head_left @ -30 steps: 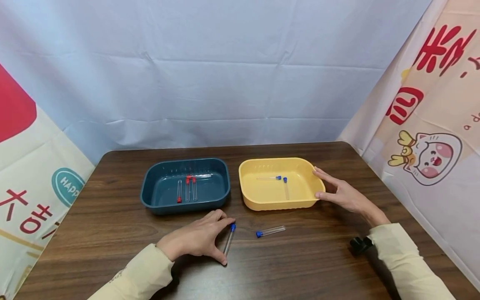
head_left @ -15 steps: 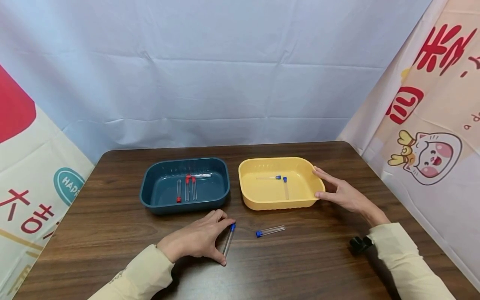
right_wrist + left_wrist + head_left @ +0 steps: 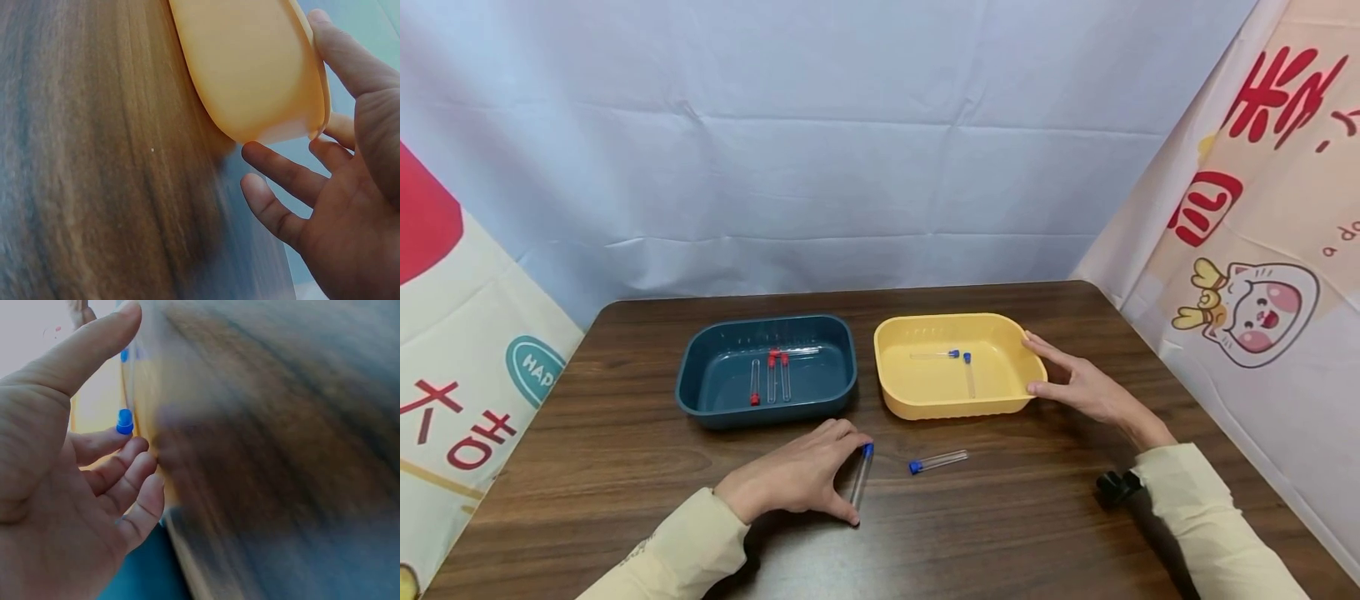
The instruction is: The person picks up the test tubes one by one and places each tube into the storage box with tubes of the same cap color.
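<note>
Nothing much is changing since the earlier frames: I am seeing only a slight slide of the head view, while both hands are staying where they were. My left hand [image 3: 793,483] is lying on the wooden table [image 3: 625,467] with thumb and forefinger curled around a clear blue-capped tube [image 3: 860,481], which is lying flat in front of the dark teal tray [image 3: 700,354] holding red-capped tubes [image 3: 770,377]. My right hand [image 3: 1086,387] is resting with relaxed, spread fingers against the right wall of the yellow tray [image 3: 958,408], gripping nothing. A second loose blue-capped tube [image 3: 937,461] is lying between the hands. On the left banner [image 3: 531,367] I am reading "HAP" in a teal badge; the right curtain [image 3: 1255,217] is showing red characters I cannot make out.
</note>
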Demonstrator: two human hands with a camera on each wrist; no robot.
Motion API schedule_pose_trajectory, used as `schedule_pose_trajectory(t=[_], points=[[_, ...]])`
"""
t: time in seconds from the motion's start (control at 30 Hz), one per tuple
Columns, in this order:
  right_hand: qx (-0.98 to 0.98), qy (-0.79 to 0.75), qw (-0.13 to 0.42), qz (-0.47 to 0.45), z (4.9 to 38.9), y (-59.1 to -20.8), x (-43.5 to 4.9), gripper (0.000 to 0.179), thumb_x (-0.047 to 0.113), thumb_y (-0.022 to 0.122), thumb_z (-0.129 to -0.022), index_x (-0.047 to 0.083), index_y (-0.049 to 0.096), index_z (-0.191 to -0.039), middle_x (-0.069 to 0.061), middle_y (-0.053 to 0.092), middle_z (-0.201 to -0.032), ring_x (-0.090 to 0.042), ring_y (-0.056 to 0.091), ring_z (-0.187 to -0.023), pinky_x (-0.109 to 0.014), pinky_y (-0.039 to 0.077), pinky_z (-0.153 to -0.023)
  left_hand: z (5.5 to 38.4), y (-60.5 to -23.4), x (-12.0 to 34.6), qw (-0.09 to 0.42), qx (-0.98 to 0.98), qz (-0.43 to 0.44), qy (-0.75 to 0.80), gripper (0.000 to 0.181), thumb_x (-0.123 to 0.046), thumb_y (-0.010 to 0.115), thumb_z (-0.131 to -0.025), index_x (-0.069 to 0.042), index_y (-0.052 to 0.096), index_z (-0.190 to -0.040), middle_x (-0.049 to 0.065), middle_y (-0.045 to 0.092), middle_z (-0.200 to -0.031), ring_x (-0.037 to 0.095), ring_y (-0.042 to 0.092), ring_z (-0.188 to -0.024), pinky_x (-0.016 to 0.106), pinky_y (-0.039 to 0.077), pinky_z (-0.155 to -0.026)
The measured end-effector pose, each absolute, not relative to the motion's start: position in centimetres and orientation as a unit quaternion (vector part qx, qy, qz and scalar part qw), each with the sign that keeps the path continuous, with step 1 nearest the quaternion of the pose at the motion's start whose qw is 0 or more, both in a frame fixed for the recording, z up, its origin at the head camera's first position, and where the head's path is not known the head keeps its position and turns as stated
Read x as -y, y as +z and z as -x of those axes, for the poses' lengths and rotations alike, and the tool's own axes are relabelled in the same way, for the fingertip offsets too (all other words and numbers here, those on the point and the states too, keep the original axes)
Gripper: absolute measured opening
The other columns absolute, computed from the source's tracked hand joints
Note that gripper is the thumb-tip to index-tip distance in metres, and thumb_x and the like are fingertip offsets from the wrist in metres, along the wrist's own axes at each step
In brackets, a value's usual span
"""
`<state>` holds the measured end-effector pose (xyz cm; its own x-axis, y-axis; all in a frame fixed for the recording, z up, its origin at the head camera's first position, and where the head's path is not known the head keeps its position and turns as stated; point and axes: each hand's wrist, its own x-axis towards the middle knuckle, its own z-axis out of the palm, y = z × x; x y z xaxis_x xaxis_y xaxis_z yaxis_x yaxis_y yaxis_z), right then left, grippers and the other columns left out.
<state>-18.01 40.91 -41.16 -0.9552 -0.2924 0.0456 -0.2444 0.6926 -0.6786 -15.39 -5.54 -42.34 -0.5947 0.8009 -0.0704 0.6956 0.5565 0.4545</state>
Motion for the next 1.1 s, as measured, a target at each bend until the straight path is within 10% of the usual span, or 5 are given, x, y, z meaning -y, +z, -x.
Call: schedule_pose_trajectory(t=[1.1], points=[[-0.914, -0.377, 0.033, 0.146, 18.2, -41.3, -41.1, 0.078, 0.023, 0.075, -0.097, 0.011, 0.034, -0.163, -0.01, 0.021, -0.171, -0.04, 0.017, -0.155, -0.067, 0.022, -0.116, 20.1, -35.0, -1.5, 0.097, -0.868, -0.441, 0.205, 0.098, -0.054, 0.084, -0.083, -0.01, 0.041, -0.158, 0.005, 0.05, -0.148, 0.016, 0.05, -0.126, 0.035, 0.046, -0.109]])
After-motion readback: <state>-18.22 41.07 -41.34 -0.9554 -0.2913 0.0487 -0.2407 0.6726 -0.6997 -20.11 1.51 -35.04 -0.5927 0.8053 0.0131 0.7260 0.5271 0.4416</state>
